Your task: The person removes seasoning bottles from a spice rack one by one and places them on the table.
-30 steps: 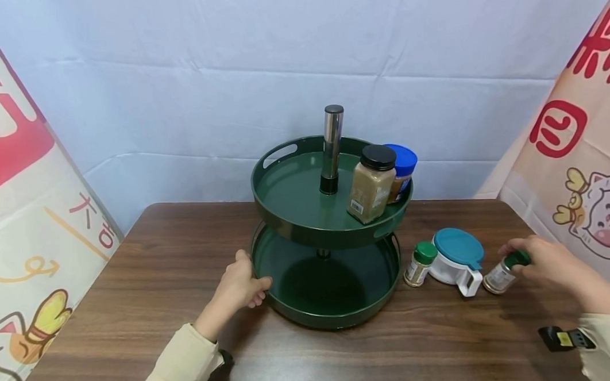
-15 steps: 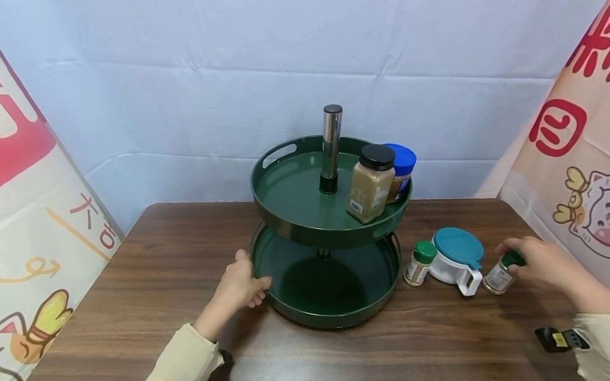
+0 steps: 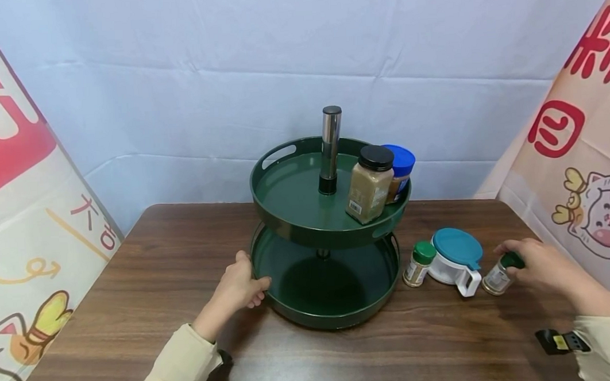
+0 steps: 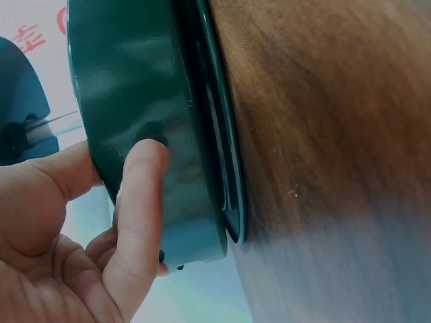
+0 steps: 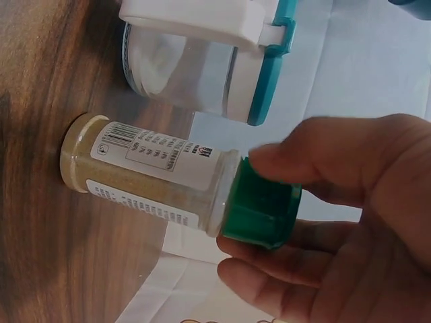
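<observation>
My left hand (image 3: 239,283) grips the wall of the lower tier of a dark green two-tier turntable (image 3: 338,321), at its left side. In the left wrist view, the thumb reaches over the rim while a finger (image 4: 143,202) lies along the outside wall. Far right on the table, my right hand (image 3: 544,267) pinches the green cap of a spice jar (image 5: 145,165) between thumb and fingers. This jar has a white label and tan powder inside, and its base is at the tabletop. Beside it stands a white-handled seasoning pot (image 3: 458,251) with a teal lid.
A second green-capped spice jar (image 3: 418,268) stands between the turntable and the pot. The upper tier (image 3: 295,197) bears a black-lidded jar (image 3: 369,190) and a blue-lidded jar (image 3: 400,177), with a metal post (image 3: 329,143) rising through it. Cloth hangs behind the wooden table (image 3: 194,242).
My right hand and the green cap it pinches have shifted slightly left. The left hand keeps its place on the turntable.
</observation>
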{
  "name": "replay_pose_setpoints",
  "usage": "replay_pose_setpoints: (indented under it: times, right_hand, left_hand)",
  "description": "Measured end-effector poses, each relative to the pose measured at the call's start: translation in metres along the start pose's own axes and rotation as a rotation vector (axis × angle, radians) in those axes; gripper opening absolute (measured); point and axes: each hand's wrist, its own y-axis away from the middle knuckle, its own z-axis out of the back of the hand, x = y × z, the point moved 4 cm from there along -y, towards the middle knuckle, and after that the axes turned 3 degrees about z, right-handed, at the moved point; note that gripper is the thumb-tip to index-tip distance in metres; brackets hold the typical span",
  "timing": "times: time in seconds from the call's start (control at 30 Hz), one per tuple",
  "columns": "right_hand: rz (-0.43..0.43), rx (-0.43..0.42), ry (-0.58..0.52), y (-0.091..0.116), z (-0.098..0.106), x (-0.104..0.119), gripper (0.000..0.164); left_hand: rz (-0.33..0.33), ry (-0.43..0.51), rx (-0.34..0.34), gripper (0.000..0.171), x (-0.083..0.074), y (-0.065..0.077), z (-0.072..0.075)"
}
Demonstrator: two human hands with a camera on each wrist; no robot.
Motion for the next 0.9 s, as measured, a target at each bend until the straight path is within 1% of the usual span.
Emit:
replay_pose_setpoints:
  times: [0.2, 0.4, 0.53, 0.9]
  right_hand:
    - [0.004, -0.006, 0.03, 0.002, 0.002, 0.003, 0.034]
    - [-0.035, -0.003, 0.042, 0.003, 0.002, 0.002, 0.039]
    - [-0.044, 0.005, 0.043, 0.004, 0.001, 0.001, 0.04]
    - [-0.048, 0.007, 0.052, 0.006, 0.007, 0.016, 0.043]
  left_hand:
    - [-0.004, -0.021, 0.009, 0.065, 0.0, 0.0, 0.0]
    - [-0.011, -0.02, 0.001, 0.064, 0.001, 0.0, 0.0]
    - [-0.018, -0.014, -0.003, 0.062, 0.001, 0.0, 0.0]
    - [-0.053, -0.017, -0.026, 0.064, 0.0, 0.002, 0.002]
